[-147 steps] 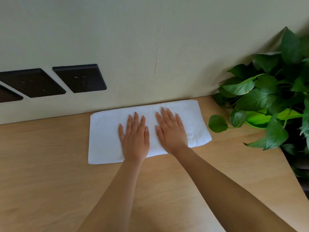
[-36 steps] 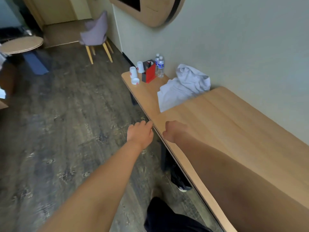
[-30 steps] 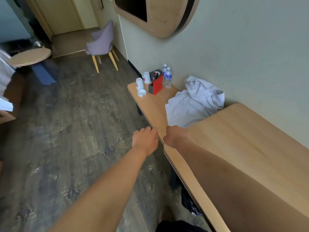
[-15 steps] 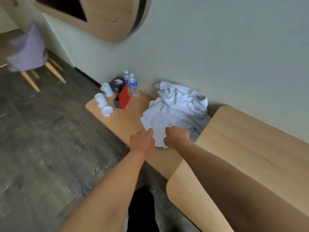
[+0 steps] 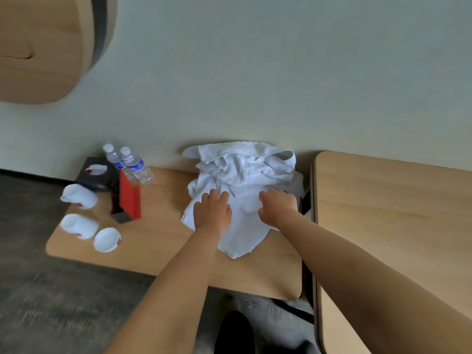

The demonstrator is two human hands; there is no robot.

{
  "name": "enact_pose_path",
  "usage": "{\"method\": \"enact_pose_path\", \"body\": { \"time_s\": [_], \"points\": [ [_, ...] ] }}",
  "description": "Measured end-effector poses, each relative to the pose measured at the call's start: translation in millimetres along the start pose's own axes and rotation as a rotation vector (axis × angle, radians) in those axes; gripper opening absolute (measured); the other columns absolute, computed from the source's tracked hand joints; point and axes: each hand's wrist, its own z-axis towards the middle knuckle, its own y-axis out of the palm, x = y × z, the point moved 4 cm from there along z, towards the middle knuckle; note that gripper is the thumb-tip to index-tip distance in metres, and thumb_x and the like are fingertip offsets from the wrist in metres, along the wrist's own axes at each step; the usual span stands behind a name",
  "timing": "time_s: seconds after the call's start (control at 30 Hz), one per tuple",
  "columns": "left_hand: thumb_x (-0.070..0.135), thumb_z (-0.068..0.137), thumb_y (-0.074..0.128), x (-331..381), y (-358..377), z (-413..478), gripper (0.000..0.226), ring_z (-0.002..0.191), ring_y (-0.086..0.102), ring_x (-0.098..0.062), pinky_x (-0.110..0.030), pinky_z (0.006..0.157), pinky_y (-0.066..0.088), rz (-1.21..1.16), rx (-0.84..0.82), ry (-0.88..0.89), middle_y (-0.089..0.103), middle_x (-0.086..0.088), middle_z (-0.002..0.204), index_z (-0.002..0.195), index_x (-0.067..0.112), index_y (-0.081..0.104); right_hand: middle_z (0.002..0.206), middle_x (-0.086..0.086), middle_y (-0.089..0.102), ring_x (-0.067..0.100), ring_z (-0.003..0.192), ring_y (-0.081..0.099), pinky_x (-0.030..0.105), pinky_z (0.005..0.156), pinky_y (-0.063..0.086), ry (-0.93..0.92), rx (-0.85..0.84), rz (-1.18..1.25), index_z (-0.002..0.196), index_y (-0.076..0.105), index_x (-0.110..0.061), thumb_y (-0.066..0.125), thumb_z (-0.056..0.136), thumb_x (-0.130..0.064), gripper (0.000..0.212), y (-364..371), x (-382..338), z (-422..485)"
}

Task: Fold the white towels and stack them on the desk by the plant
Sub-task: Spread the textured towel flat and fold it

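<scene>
My left hand lies flat on the towels; my right hand grips them. Bottles, box, cups at nine o'clock.

We've got the towel pile on the bench against the wall, water bottles and cups to its left.

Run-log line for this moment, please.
step: at towel pile | left hand: touching pile | right hand: curled on pile, grip unclear
</scene>
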Motion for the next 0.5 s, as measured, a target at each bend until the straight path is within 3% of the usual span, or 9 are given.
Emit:
{"method": "enact_pose_path", "body": {
  "time_s": [0.2,0.37,0.5],
  "points": [
    [0.036,0.100,0.042,4,8,80,0.042,0.132,0.031,-0.025,-0.037,0.096,0.037,-0.030,-0.005,0.084,0.029,-0.004,0.149,0.139,0.025,0.037,0.134,0.006,0.043,0.026,0.122,0.043,0.036,0.090,0.037,0.092,0.045,-0.052,0.129,0.047,-0.020,0.047,0.093,-0.029,0.038,2,12,53],
    [0.036,0.098,0.046,9,19,135,0.059,0.146,0.007,-0.025,-0.044,0.113,0.018,-0.028,0.008,0.139,0.007,-0.007,0.159,0.150,0.028,0.019,0.156,0.010,0.007,0.031,0.144,0.007,0.041,0.108,0.026,0.150,0.123,-0.179,0.138,0.038,-0.023,0.050,0.092,-0.030,0.047,1,32,94],
    [0.039,0.098,0.045,12,28,164,0.069,0.148,-0.004,-0.023,-0.048,0.116,0.008,0.011,0.001,0.188,-0.001,-0.005,0.161,0.153,0.030,0.004,0.158,0.011,-0.012,0.040,0.145,-0.009,0.049,0.116,0.012,0.200,0.151,-0.279,0.138,0.037,-0.029,0.053,0.091,-0.028,0.050,0,42,117]
  ]
}}
